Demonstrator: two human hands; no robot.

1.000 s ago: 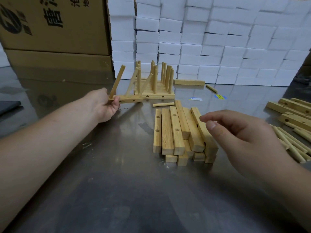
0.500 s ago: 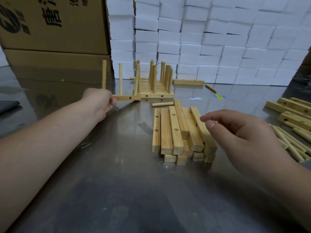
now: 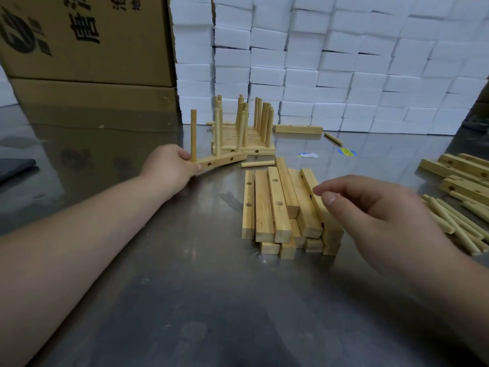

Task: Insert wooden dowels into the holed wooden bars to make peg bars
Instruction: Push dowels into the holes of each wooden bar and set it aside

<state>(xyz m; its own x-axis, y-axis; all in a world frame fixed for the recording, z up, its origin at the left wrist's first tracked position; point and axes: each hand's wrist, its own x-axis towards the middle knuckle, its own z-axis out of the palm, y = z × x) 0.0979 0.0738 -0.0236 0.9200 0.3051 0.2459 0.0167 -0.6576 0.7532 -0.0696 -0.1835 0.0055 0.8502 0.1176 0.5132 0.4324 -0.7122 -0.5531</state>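
Steel table (image 3: 185,287), head view. The left hand (image 3: 172,165) grips the near end of a peg bar (image 3: 222,160). The bar's far end lies just beside the finished peg bars (image 3: 246,148). One dowel (image 3: 193,136) stands upright in the bar next to the fingers. Whether other dowels stand in this bar cannot be told against the group behind.

The right hand (image 3: 375,207) hangs over the right edge of the bar stack (image 3: 275,207), fingers loosely curled and holding nothing. The stack sits mid-table, holes showing on several bars.

A loose dowel (image 3: 258,163) lies between the stack and the finished peg bars. At the far right are more bars (image 3: 463,173) and a dowel pile (image 3: 455,221). A single bar (image 3: 299,128) and a stray dowel (image 3: 333,139) lie near the wall of white blocks (image 3: 344,62). Cardboard boxes (image 3: 87,35) stand at the back left.
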